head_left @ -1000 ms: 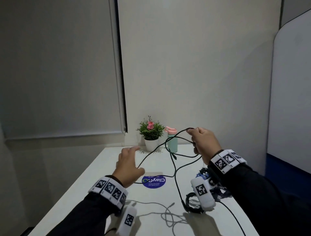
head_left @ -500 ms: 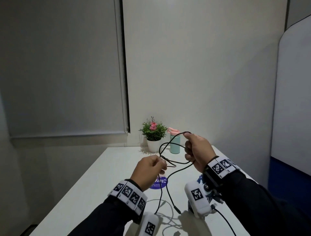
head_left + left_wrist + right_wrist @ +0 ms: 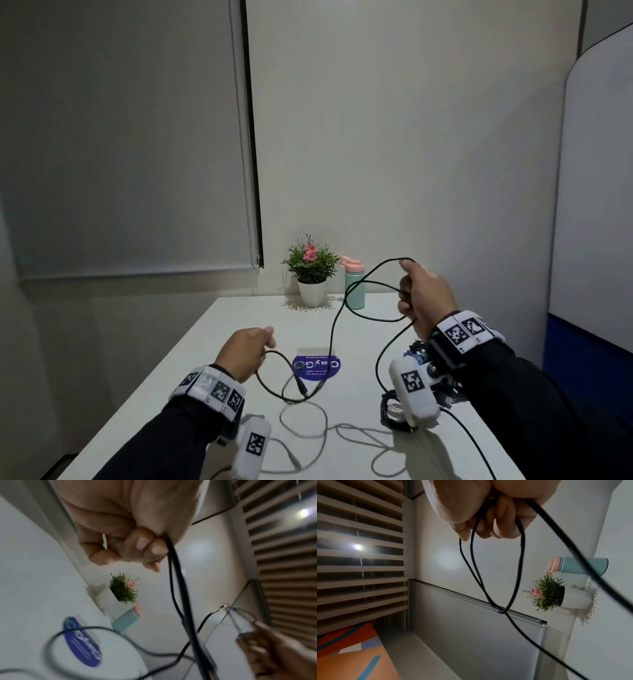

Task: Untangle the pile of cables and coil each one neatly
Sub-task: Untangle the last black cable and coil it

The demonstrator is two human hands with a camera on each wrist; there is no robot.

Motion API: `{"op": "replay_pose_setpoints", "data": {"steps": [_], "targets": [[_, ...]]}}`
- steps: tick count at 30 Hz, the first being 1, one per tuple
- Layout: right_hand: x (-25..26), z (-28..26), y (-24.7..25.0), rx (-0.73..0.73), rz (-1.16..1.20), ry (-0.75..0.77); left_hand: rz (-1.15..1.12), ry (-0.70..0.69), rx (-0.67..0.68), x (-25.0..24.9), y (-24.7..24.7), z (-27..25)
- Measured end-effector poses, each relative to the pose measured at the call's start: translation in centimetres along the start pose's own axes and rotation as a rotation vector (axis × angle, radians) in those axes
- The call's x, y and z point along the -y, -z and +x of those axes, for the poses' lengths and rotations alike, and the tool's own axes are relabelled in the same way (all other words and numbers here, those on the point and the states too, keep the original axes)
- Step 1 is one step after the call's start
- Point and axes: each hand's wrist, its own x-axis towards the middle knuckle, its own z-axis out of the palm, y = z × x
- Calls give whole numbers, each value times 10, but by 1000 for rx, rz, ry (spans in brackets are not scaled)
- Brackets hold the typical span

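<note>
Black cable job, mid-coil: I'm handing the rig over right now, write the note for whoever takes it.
Right hand: raised, grips coiled loops of the black cable.
Left hand: lower, above the table, pinches the same cable's free run, which sags to the table near the blue sticker.
Done: a couple of loops gathered in the right hand.
Left: feed the remaining slack into the coil and set it down. Then handle the dark cable bundle under the right wrist and the thin grey cable lying loose at the near edge.
</note>
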Motion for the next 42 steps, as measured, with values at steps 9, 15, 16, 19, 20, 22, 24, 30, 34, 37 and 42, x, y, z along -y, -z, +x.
{"op": "replay_pose_setpoints", "data": {"steps": [9, 15, 16, 19, 20, 22, 24, 30, 34, 37, 42], "targets": [[-15, -29, -33, 275, -39, -82, 380, -582, -4, -62, -32, -17], [-3, -28, -35, 300, -147, -13, -166, -390, 362, -84, -28, -12], [-1, -24, -31, 282, -152, 0, -256, -347, 384, -81, -24, -10], [-3, -19, -26, 231, -166, -9, -437, -291, 400, -77, -17, -7], [-5, -19, -26, 213, -168, -20, -491, -267, 381, -76, -17, -6], [-5, -19, -22, 178, -149, -49, -585, -221, 339, -72, -15, -4], [-4, -18, -15, 165, -72, -103, -627, -191, 302, -67, -9, -1], [-6, -14, -6, 173, 163, -225, -839, 7, 70, -64, -6, 1], [-3, -9, 6, 159, -78, -115, -735, 59, 199, -58, 7, -2], [-4, 1, 20, 25, 69, -240, -542, 38, 161, -48, 14, 5], [-25, 12, 39, -134, 209, -352, -1041, 259, -41, -28, 34, 12]]}}
